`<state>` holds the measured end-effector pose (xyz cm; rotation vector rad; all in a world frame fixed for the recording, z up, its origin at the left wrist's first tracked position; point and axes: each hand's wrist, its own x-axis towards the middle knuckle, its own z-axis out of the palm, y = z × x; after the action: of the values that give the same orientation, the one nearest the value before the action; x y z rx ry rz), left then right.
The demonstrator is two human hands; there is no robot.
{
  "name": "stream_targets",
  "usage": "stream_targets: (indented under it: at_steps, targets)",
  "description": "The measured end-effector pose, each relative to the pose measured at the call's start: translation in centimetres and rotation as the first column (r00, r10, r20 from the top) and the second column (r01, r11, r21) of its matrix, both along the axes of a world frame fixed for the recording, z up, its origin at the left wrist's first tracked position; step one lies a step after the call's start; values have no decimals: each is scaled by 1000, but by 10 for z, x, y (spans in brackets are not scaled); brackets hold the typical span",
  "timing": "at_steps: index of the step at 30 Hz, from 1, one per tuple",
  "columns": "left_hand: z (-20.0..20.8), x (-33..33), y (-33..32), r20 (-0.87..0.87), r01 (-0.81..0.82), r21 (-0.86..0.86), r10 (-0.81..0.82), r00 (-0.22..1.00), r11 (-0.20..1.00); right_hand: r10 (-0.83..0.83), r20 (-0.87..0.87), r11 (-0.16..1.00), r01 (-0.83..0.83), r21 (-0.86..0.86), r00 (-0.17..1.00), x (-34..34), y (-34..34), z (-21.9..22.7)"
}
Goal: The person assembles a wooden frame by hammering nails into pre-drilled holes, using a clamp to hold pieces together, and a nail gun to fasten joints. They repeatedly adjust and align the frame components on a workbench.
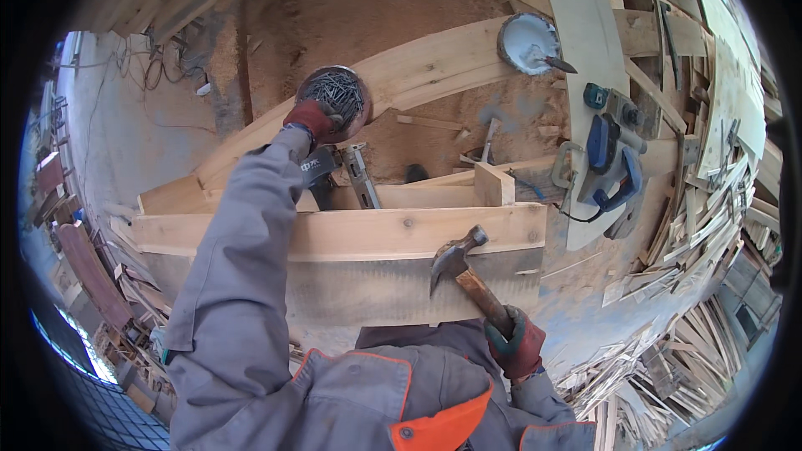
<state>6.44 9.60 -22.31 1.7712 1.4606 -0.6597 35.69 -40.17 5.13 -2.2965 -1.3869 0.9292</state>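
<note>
My left hand [316, 120], in a red and dark glove, reaches to a round bowl [368, 98] filled with loose nails [336, 90]. Its fingers curl down on the nails at the bowl's near edge; their tips are partly hidden. In my right hand [516, 346], gloved the same way, is a claw hammer [479, 286], gripped low on its wooden handle. The hammer's head lies over the near side of a wooden frame [351, 234]. Inside the frame, close to my left forearm, stands a nail gun [361, 177] with a silver magazine.
A curved board [434, 63] carries the bowl and a tub of white paste [520, 43] with a tool in it. A blue power tool [614, 154] rests on a pale panel [589, 50] to the right. Scrap wood strips [643, 367] pile up at lower right; cables [154, 63] lie at upper left.
</note>
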Motion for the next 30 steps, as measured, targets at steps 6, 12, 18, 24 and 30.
stream_targets:
  at_steps: [6,12,18,24,30]
  targets:
    - [2,-34,19,248,-343,-105,358,900,934,17,3,999,-17,34,1000,1,7,4]
    - [16,-58,26,384,-527,-331,622,682,782,-48,-12,998,47,-39,999,-1,12,13]
    - [96,-21,4,650,-560,-381,644,403,735,24,-5,996,-24,-82,1000,5,8,16]
    - [213,90,-153,812,-490,-418,556,177,765,-57,-121,997,49,-66,991,23,-14,30]
    - [208,197,-272,792,-442,-483,592,146,755,-130,-286,985,157,75,949,69,-51,66]
